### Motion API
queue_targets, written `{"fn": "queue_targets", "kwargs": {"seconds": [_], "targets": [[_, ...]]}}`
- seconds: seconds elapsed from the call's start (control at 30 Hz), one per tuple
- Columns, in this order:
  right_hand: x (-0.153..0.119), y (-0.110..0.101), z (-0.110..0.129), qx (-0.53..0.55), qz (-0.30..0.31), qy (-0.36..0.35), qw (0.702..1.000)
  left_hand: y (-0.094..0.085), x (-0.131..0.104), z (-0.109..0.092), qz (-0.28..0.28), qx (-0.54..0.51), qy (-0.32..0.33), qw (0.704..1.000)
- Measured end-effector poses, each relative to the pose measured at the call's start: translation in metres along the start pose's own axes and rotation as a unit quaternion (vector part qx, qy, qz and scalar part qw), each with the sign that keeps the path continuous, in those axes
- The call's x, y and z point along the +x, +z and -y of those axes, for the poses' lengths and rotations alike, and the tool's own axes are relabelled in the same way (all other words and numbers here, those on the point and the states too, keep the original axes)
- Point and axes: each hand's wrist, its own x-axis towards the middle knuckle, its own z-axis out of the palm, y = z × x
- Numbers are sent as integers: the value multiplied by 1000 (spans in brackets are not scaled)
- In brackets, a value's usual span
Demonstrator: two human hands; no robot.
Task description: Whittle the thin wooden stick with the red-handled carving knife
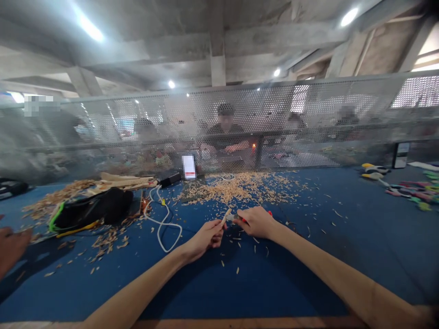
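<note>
Holding wood stick [225, 218], knife [232, 217] in hands [210, 234] [255, 222]; black pouch [111, 204], contents unclear.

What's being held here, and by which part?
Left grip: a pale wooden stick, by its near end. Right grip: a red-handled knife, by its handle.

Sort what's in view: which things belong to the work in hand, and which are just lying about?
In the work, judging by the hands:
- stick, in the left hand
- knife, in the right hand
- shavings, probably its waste

Apparently just lying about:
- white cable
- black bag
- phone at far right
</note>
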Motion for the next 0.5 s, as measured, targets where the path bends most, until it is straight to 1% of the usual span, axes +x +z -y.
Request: {"fn": "queue_targets", "kwargs": {"seconds": [0.07,0.1,0.13,0.17,0.2,0.23,0.27,0.33,0.4,0.43,0.47,0.5], "targets": [[4,3,-2,4,-6,0,1000,0,0,-1,-7,-3,0,1000],[6,3,-5,8,-9,9,1000,0,-1,-1,-8,-5,0,1000],[8,4,-12,12,-10,33,999,1,-2,0,-5,-6,-2,1000],[10,3,-22,16,-9,73,997,1,-3,0,2,-3,-7,1000],[11,3,-36,20,-8,129,991,2,-5,1,13,1,-12,1000],[10,3,-52,22,-4,200,979,3,-6,2,24,6,-15,1000],[9,2,-70,24,-5,256,966,3,-7,3,30,9,-16,999],[2,3,-104,27,-9,340,940,4,-7,5,24,7,-10,1000],[-5,5,-126,33,-26,367,929,4,-6,6,6,-8,0,1000],[-8,6,-130,38,-41,365,929,4,-5,6,-2,-16,3,1000],[-9,6,-129,45,-58,353,933,4,-4,6,-6,-22,6,1000],[-9,7,-123,55,-77,334,938,3,-3,6,-8,-28,10,1000]]}}
